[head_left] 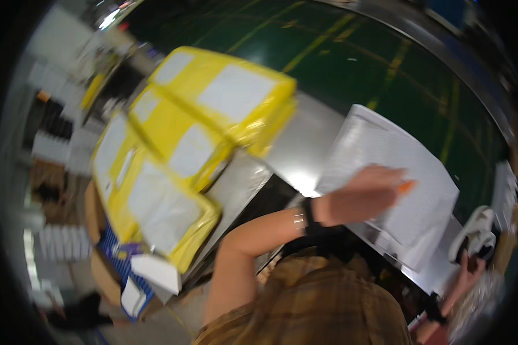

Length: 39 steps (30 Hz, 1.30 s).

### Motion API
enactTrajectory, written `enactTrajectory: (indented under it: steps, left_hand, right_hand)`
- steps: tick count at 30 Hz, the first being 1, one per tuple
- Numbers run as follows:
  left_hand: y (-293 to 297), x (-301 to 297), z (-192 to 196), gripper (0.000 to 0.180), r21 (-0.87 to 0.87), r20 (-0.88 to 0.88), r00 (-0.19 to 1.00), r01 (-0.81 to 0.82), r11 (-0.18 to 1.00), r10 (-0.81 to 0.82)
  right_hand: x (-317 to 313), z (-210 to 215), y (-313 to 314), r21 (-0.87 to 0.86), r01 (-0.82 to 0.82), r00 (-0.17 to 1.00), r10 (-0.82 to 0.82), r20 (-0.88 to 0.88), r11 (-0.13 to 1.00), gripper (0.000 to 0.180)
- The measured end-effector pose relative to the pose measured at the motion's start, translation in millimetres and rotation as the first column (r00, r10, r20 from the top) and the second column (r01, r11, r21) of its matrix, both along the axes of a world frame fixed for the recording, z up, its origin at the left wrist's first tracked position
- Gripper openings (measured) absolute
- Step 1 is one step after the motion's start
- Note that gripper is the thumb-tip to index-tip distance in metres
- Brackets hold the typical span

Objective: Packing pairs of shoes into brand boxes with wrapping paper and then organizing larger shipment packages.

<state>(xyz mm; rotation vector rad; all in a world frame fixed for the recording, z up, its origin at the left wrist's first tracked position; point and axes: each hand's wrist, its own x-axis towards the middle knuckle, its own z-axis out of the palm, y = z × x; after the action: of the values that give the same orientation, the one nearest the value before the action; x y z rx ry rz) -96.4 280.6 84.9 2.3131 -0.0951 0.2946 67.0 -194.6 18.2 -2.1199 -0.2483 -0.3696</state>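
Glossy yellow plastic wraps the parcels (195, 132); the sheet (397, 172) is matt white paper; the desk (305, 138) is smooth, shiny metal.

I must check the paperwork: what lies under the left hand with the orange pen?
Under the left hand and orange pen lies a white printed sheet on a grey table. The part beneath the hand is hidden.

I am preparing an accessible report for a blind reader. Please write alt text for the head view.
A person's left hand holds an orange pen over a printed sheet on a grey table. Yellow parcels with white labels are stacked to the left; the right hand touches a white scanner.
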Motion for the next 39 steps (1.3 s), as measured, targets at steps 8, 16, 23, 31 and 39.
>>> enactTrajectory:
  steps: [8,16,23,31,39]
  left_hand:
    - [-42.8,5.4,77.0,0.017,0.659,0.676,0.621,-0.268,0.703,-0.397]
    - [-14.5,-27.3,74.0,0.014,0.448,0.459,0.820,0.117,0.886,-0.341]
    - [51.5,-23.6,64.9,0.040,-0.191,-0.006,0.971,-0.236,0.953,0.239]
    - [58.7,47.5,44.1,0.039,-0.640,-0.289,0.912,-0.411,0.649,0.292]
    - [36.7,80.8,-48.7,0.031,-0.514,-0.558,0.819,-0.468,0.719,0.134]
  right_hand:
    - [-52.8,83.1,162.9,0.115,-0.651,0.751,0.659,-0.045,0.750,0.071]
    - [-101.0,60.2,210.2,0.368,-0.616,0.745,0.667,-0.017,0.697,0.036]
    - [-99.8,39.9,193.3,0.714,-0.391,0.107,0.799,-0.591,0.581,0.034]
    - [-106.7,-7.1,175.1,0.766,0.399,-0.087,0.852,-0.516,0.504,0.042]
    - [-107.0,-22.1,188.8,0.675,0.657,-0.057,0.915,-0.398,0.335,0.036]
